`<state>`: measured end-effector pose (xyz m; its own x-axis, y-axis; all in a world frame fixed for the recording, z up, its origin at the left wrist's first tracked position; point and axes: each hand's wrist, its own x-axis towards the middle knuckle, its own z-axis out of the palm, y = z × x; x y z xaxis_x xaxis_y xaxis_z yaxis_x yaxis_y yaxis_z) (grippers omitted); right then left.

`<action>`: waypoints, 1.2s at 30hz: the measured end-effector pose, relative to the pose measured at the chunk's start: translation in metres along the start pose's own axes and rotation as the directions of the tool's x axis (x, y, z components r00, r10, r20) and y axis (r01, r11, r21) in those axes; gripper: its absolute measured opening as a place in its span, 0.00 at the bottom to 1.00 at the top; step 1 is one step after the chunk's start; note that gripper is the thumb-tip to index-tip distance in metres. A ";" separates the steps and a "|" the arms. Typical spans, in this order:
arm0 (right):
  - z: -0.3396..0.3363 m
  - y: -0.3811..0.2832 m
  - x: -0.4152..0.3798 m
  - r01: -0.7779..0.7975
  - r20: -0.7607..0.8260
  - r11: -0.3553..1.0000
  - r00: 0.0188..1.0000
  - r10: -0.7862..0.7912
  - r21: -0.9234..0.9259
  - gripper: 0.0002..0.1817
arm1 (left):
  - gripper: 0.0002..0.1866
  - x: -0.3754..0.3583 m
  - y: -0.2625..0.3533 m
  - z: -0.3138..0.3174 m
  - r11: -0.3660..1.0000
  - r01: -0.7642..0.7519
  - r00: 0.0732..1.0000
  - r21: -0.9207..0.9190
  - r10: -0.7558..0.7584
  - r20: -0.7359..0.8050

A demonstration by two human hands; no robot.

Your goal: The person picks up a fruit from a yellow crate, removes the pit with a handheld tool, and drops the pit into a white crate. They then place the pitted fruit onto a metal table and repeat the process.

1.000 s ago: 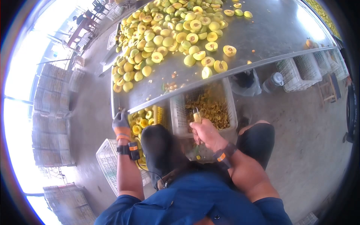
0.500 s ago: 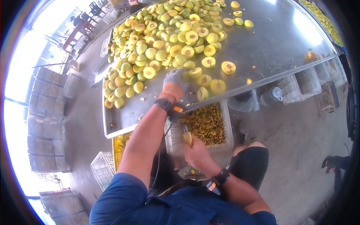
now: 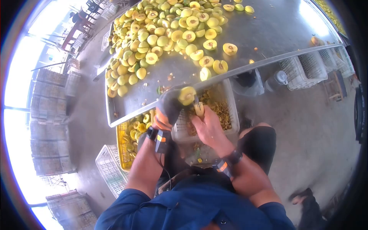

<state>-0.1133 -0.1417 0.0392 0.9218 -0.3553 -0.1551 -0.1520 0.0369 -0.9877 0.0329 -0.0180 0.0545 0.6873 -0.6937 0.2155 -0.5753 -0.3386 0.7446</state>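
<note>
My left hand (image 3: 170, 105), in a dark glove with an orange cuff, grips a yellow-green stone-fruit half (image 3: 187, 96) with its cut face showing. My bare right hand (image 3: 211, 128) is wrapped round the pale yellow handle of a small pitting knife (image 3: 199, 110). Its metal tip is right at the fruit's edge. Both hands are over a white plastic crate (image 3: 233, 103) that holds brown pit scraps (image 3: 220, 109). Beyond them, a large heap of fruit halves (image 3: 153, 40) covers the left part of a metal table (image 3: 264, 34).
A raised metal lip (image 3: 264, 62) runs along the table's near edge. Below it at left stand a yellow crate (image 3: 123, 149) with fruit halves and a white crate (image 3: 111, 168). More white crates (image 3: 306, 73) and a clear plastic jug (image 3: 281, 78) are at right. Another person's dark-clothed leg (image 3: 310, 209) shows lower right.
My left hand has come back from the heap toward me, now with a fruit half in it. My right hand has risen slightly, bringing the knife to the fruit.
</note>
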 end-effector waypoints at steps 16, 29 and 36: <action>0.008 0.025 -0.020 0.100 0.103 0.981 0.991 -0.084 -0.166 0.16 | 0.12 -0.039 -0.002 0.035 0.982 -0.037 0.954 0.184 0.089 -0.285; -0.001 0.016 -0.013 0.057 0.070 0.975 0.997 -0.043 -0.213 0.16 | 0.12 -0.050 -0.012 0.044 0.992 0.058 0.922 0.110 -0.010 -0.388; 0.001 0.028 -0.010 0.149 0.158 0.986 0.978 -0.137 -0.072 0.16 | 0.11 -0.048 -0.010 0.047 0.954 -0.017 0.890 0.298 0.150 -0.431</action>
<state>-0.1263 -0.1358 0.0127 0.9786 -0.2047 -0.0199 -0.0379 -0.0842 -0.9957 -0.0148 -0.0109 0.0073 0.7162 -0.3944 0.5757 -0.6928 -0.5012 0.5186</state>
